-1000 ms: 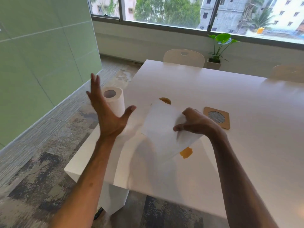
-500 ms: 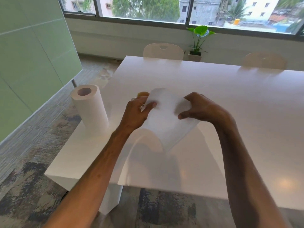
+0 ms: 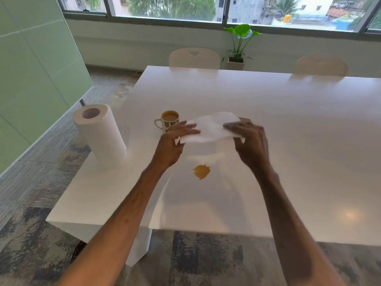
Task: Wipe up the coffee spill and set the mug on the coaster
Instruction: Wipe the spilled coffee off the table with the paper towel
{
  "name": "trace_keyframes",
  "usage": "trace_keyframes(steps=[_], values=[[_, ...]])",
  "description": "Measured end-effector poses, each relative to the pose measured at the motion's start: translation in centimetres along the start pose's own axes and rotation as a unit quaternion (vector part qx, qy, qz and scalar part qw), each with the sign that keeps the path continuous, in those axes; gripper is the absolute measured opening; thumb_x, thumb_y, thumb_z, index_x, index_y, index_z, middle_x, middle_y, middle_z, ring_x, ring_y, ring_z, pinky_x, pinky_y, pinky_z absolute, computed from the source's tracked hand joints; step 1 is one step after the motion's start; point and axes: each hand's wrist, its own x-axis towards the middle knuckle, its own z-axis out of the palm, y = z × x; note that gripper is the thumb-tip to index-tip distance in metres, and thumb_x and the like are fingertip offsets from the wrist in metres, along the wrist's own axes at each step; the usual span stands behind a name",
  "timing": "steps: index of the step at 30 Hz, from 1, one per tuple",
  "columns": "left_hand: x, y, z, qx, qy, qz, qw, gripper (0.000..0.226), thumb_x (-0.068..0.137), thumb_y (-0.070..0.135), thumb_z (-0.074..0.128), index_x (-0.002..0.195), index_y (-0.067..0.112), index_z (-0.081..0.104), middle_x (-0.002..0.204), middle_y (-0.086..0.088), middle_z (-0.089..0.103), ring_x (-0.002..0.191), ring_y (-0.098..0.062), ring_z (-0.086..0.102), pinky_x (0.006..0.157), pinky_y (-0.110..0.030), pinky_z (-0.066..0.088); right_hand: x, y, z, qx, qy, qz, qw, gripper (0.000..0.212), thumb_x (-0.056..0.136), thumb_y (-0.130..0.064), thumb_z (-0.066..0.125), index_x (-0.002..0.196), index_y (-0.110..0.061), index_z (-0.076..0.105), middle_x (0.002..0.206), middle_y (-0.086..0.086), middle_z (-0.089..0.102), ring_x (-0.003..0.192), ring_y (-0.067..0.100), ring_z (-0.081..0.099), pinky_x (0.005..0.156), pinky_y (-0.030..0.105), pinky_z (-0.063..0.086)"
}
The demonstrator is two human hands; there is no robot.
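A white paper towel sheet is stretched flat between both hands above the white table. My left hand pinches its left edge and my right hand pinches its right edge. Below the sheet, nearer to me, an orange-brown coffee spill lies on the tabletop. A white mug with a dark leaf pattern, full of coffee, stands just behind my left hand. The coaster is hidden behind the sheet and my right hand.
A paper towel roll stands upright near the table's left edge. Two pale chairs are tucked in at the far side, with a potted plant under the window. Patterned carpet lies below the table's near edge.
My left hand came from the air by the roll and took the sheet's left edge. Both hands then pulled the sheet from hanging to flat, which uncovered the spill and the mug.
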Motion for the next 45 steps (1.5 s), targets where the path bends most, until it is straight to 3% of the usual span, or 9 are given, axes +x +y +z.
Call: trace_keyframes(steps=[8,15,19,24,27,31,34,39,45], values=[[-7.4,-5.3,2.9,0.081,-0.170,-0.111,0.976,0.056,0.097,-0.016,0.058,0.131,0.022,0.081,0.151,0.000,0.068,0.155,-0.021,0.047,0.126,-0.048,0.040,-9.1,4.3,5.9,-0.012,-0.251,0.073,0.965,0.066,0.084,0.010,0.063,0.138,-0.025,0.076,0.145,-0.008,0.069,0.142,0.011,0.061,0.126,0.049,0.041],[-8.3,-6.9,2.6,0.095,-0.202,-0.112,0.968,0.069,0.091,-0.020,0.050,0.134,0.025,0.079,0.155,0.005,0.064,0.155,-0.013,0.046,0.131,-0.031,0.031,-9.4,5.4,5.5,-0.004,-0.327,0.069,0.942,0.077,0.078,0.002,0.061,0.150,-0.025,0.066,0.160,-0.014,0.055,0.154,0.003,0.044,0.137,0.043,0.019],[-7.9,-7.3,2.1,0.069,-0.170,-0.110,0.977,0.063,0.089,-0.018,0.050,0.126,0.022,0.083,0.142,0.003,0.074,0.147,-0.014,0.055,0.128,-0.039,0.038,-9.2,5.2,4.5,0.039,-0.329,0.099,0.938,0.074,0.072,-0.008,0.053,0.141,-0.028,0.074,0.156,-0.016,0.059,0.151,-0.002,0.047,0.137,0.038,0.016],[-6.7,-6.6,3.3,0.108,-0.108,-0.066,0.986,0.060,0.093,-0.012,0.050,0.135,0.021,0.077,0.144,0.003,0.072,0.150,-0.016,0.051,0.126,-0.036,0.040,-8.4,4.3,5.3,0.040,-0.233,0.124,0.964,0.061,0.081,-0.012,0.056,0.134,-0.032,0.078,0.148,-0.018,0.066,0.141,-0.008,0.053,0.133,0.031,0.026],[-5.2,-6.4,4.6,0.127,-0.151,-0.054,0.979,0.053,0.104,0.004,0.060,0.155,0.020,0.060,0.164,0.002,0.055,0.163,-0.017,0.033,0.132,-0.035,0.028,-7.8,3.5,7.3,0.015,-0.260,0.086,0.962,0.065,0.093,-0.010,0.064,0.154,-0.029,0.062,0.163,-0.014,0.052,0.155,0.001,0.042,0.136,0.038,0.021],[-4.0,-7.0,5.4,0.190,-0.280,-0.080,0.938,0.082,0.107,0.036,0.063,0.175,0.026,0.019,0.182,0.004,0.017,0.169,-0.013,0.007,0.138,-0.040,0.013,-8.0,3.6,10.0,-0.029,-0.373,0.089,0.923,0.088,0.106,-0.051,0.056,0.175,-0.025,0.008,0.181,-0.012,-0.005,0.167,0.003,-0.006,0.138,0.042,-0.004],[-4.0,-7.6,5.2,0.211,-0.309,-0.095,0.923,0.091,0.105,0.047,0.063,0.176,0.026,0.011,0.182,0.003,0.016,0.168,-0.016,0.010,0.137,-0.041,0.016,-8.9,4.1,11.0,-0.057,-0.397,0.097,0.911,0.095,0.106,-0.069,0.043,0.174,-0.025,-0.008,0.177,-0.013,-0.021,0.164,0.003,-0.020,0.136,0.036,-0.012],[-3.9,-7.9,4.3,0.220,-0.294,-0.072,0.927,0.092,0.099,0.049,0.070,0.173,0.026,0.021,0.176,0.003,0.030,0.163,-0.020,0.023,0.134,-0.045,0.024,-9.2,4.1,11.1,-0.033,-0.380,0.103,0.918,0.093,0.105,-0.065,0.050,0.174,-0.028,0.000,0.181,-0.014,-0.009,0.166,0.001,-0.010,0.137,0.033,-0.007],[-2.7,-7.6,3.6,0.253,-0.295,-0.026,0.921,0.078,0.097,0.049,0.072,0.166,0.031,0.039,0.161,0.001,0.044,0.149,-0.024,0.041,0.126,-0.048,0.033,-9.7,2.8,10.3,0.046,-0.333,0.128,0.933,0.080,0.102,-0.049,0.069,0.170,-0.029,0.033,0.177,-0.011,0.029,0.165,0.007,0.022,0.136,0.037,0.018]])
